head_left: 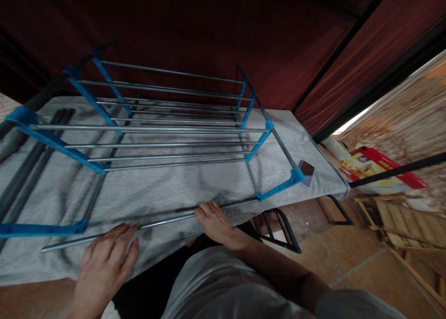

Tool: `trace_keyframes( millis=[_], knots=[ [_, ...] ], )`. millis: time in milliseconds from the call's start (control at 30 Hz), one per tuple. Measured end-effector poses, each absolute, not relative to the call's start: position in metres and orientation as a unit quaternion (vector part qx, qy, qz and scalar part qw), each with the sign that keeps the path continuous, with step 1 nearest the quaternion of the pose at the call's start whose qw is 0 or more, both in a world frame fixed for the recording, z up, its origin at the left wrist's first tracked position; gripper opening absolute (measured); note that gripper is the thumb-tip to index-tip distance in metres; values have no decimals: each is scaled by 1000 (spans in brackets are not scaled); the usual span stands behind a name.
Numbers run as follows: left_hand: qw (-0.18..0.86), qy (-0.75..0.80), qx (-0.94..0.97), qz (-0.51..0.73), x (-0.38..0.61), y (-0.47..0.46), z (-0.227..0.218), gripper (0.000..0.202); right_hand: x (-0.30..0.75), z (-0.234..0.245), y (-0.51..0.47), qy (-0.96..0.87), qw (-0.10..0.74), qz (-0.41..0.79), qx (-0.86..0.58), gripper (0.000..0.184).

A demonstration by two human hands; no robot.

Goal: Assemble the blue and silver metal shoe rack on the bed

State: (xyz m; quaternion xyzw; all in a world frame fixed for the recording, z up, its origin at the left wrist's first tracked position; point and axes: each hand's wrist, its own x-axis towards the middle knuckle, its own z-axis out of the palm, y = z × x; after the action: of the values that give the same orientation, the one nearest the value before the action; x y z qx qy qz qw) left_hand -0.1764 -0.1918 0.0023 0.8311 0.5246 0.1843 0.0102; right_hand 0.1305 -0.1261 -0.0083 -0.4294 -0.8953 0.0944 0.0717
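A thin metal rod (170, 220) lies along the near side of a partly assembled rack with blue plastic brackets (278, 187) and metal bars (174, 145). Its right end meets the lower end of the near right bracket; the left end is loose, apart from the near left bracket (45, 229). My right hand (215, 222) is closed over the rod right of its middle, fingers curled round it. Over the rod's left part is my left hand (104, 263), fingers loosely stretched and thumb apart; whether it presses on the rod is unclear.
The rack lies on a bed with a grey fleece cover (167, 184). A phone (307, 172) rests right of the near right bracket. Dark poles (31, 170) lie at left. Beyond the bed's right end are a red and yellow box (376, 168) and a wooden folding chair (411, 221).
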Motion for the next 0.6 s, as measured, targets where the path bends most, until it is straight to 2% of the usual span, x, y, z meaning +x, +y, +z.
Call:
trace_keyframes(
  millis=[133, 367, 600],
  knots=[
    [-36, 480, 862, 160, -159, -166, -2, 35, 129, -7, -125, -895, 73, 97, -430, 13],
    [10, 491, 860, 140, -162, -149, -12, 42, 132, -4, -123, -898, 72, 85, -425, 15],
    [16, 488, 862, 137, -168, -147, -19, 40, 131, -2, -120, -901, 66, 90, -420, 16]
  ],
)
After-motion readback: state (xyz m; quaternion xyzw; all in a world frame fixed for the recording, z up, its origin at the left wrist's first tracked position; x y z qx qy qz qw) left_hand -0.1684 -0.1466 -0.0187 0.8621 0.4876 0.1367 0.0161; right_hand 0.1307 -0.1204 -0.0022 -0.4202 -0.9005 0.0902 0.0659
